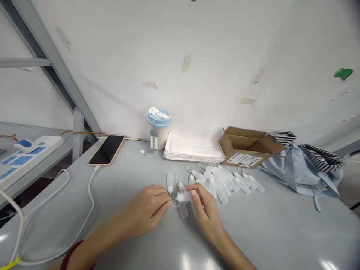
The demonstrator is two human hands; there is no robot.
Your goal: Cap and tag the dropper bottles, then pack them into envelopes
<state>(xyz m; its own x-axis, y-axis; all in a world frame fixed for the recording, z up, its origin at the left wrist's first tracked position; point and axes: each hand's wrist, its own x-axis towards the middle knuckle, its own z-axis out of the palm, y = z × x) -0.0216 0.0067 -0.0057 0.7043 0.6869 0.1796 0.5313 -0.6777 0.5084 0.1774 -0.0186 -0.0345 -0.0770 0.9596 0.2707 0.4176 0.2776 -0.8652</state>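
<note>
On the grey worktop (261,228), translucent plastic bottles (227,183) lie in a loose row beyond the hands. The right hand (206,213) pinches one bottle (182,208) between its fingers (194,194); the left hand (144,212), curled, sits just beside it, its hold unclear.

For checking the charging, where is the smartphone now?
The smartphone lies at the far left of the grey table in the head view, joined to a white cable, between the white power strip and the blue-lidded tumbler.
</note>
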